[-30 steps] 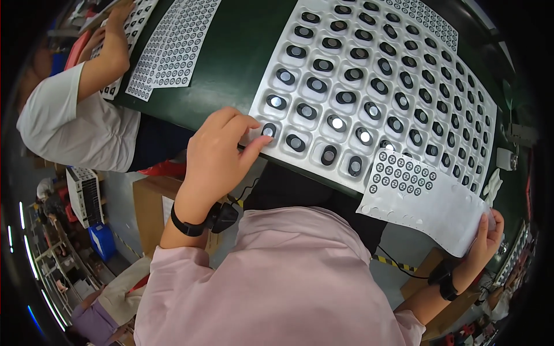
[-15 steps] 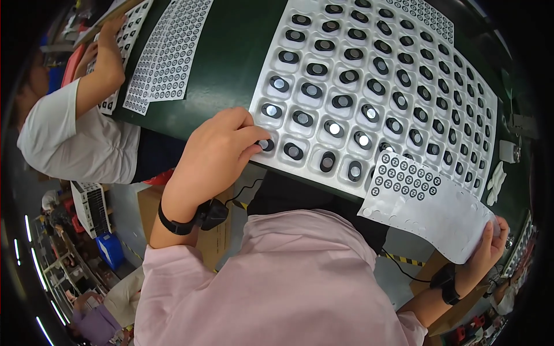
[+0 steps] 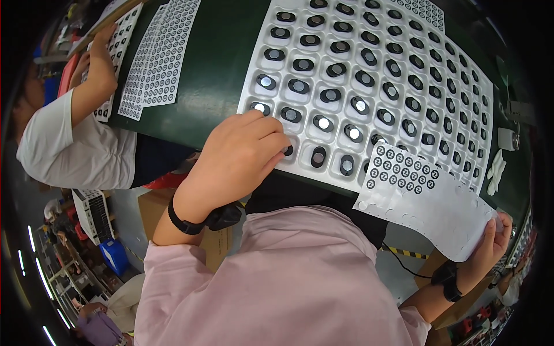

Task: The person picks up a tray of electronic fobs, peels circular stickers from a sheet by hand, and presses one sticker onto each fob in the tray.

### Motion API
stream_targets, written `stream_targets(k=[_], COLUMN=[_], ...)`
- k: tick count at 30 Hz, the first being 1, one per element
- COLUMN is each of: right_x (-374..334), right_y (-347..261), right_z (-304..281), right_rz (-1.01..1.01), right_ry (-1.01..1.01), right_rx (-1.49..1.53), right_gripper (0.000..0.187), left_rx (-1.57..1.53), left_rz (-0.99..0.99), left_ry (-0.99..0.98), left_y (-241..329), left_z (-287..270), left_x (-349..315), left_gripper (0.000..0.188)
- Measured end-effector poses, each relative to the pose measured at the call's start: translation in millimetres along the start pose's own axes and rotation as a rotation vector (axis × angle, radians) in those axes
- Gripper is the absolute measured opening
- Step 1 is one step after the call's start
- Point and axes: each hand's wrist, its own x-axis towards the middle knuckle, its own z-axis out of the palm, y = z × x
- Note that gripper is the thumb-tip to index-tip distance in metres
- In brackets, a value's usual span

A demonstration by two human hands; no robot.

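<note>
Partly covered black piece at near-left corner of tray with left hand, fingers bunched; couldn't tell if gripped. Pinched label sheet, overhanging tray's near-right edge, in right hand. Saw sheet partly stripped, some round labels left.

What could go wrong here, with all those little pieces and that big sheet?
The sticker sheet overlaps the tray, so a tug from the right hand might disturb the pieces it partly covers. The sheet also bends between tray and hand, so it could crease. The left hand, close over a dark piece, might nudge it askew.
</note>
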Motion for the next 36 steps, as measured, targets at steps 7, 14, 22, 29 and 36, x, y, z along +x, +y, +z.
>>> stream_targets(k=[7, 14, 22, 29, 36], right_x=[-1.8, -6.5, -8.7, -8.3, -12.2], right_y=[4.1, 6.4, 14.6, 14.4, 17.5], right_z=[-9.1, -21.1, -34.9, -39.4, -43.9], right_rz=[0.023, 0.066, 0.030, 0.011, -0.005], right_ry=[0.013, 0.015, -0.003, -0.004, 0.034], right_rx=[0.008, 0.111, 0.147, 0.146, 0.120], right_gripper=[0.013, 0.015, 0.015, 0.016, 0.017], left_rx=[0.034, -0.015, 0.082, 0.043, -0.034], left_rz=[-0.029, 0.246, 0.178, 0.062, 0.001], left_ry=[0.015, -0.010, -0.046, -0.095, -0.100], left_y=[4.6, 11.4, 16.3, 22.6, 22.3], left_z=[3.9, 20.1, 17.4, 9.1, 13.9], left_x=[1.1, 24.2, 24.7, 31.1, 31.6], left_gripper=[0.019, 0.019, 0.017, 0.021, 0.022])
